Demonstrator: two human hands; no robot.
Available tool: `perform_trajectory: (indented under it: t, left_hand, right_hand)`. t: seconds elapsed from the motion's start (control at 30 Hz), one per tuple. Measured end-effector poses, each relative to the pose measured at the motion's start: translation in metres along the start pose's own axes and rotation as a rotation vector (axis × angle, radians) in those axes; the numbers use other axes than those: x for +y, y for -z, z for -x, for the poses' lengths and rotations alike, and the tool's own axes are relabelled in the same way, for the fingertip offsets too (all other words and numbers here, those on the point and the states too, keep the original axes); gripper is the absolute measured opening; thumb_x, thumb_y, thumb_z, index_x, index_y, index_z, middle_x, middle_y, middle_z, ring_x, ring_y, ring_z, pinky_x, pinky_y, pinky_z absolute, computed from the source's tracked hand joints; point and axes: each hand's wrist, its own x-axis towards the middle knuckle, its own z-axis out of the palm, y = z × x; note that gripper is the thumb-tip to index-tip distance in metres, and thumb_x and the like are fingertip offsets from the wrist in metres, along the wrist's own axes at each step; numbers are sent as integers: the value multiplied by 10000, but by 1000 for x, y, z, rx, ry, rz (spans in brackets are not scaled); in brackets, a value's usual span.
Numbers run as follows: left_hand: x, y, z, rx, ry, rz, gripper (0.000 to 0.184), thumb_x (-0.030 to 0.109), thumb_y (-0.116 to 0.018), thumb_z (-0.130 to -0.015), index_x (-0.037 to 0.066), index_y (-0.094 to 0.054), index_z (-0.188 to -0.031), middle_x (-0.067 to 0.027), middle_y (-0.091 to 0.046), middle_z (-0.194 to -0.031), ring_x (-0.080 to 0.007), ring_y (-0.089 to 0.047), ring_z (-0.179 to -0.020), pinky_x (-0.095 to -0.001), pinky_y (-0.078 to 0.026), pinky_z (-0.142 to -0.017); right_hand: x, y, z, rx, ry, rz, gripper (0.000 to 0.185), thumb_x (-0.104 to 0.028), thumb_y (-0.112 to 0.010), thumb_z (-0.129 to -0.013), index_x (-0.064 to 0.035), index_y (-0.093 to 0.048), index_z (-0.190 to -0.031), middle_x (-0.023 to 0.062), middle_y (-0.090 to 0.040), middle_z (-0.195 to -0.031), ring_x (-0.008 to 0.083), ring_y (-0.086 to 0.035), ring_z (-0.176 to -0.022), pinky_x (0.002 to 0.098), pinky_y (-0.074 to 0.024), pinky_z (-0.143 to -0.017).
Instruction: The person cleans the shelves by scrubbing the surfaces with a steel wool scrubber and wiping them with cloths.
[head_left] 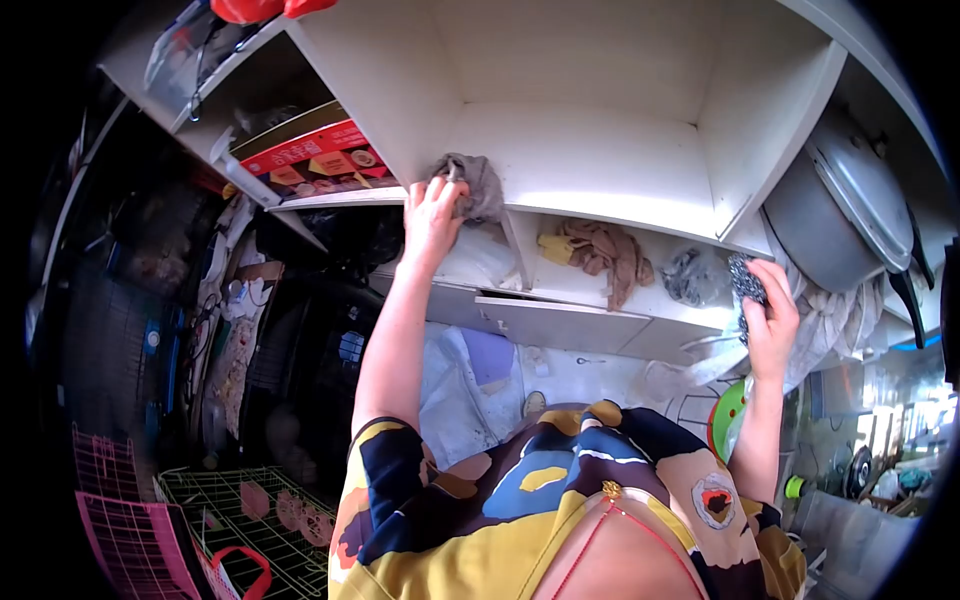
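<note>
My left hand is closed on a crumpled grey cloth, pressed to the front left corner of a white cabinet shelf. Off to the right, my right hand grips a dark, glittery steel wool scrubber in front of the lower shelf. On that lower shelf lie a brown cloth with a yellow piece beside it and a crumpled clear plastic bag, the bag being nearest to my right hand.
A large metal pressure cooker with black handles stands in the right compartment, above bunched pale cloths. A red printed box fills the left compartment. Below left are a green wire rack and a pink one. A drawer front sits slightly ajar.
</note>
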Motion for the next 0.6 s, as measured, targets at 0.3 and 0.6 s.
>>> perform_trajectory:
  t: [0.3, 0.6]
  left_hand:
    - [22, 9, 10, 102, 197, 102, 464, -23, -765, -584, 130, -566, -975, -73, -556, -981, -337, -511, -957, -426, -407, -853]
    - [1, 134, -145, 403, -128, -684, 409, 30, -597, -732, 98, -648, -1132, -94, -567, -1226, -342, -466, -1173, -412, -387, -954]
  right_hand:
    - [20, 16, 17, 71, -57, -7, 389, 70, -488, -706, 59, -616, -1073, 130, -600, -1091, 235, -583, -1030, 292, -425, -933]
    - [-2, -19, -24, 0, 68, -94, 365, 64, -498, -701, 59, -618, -1046, 135, -598, -1070, 236, -590, -1009, 291, -436, -918]
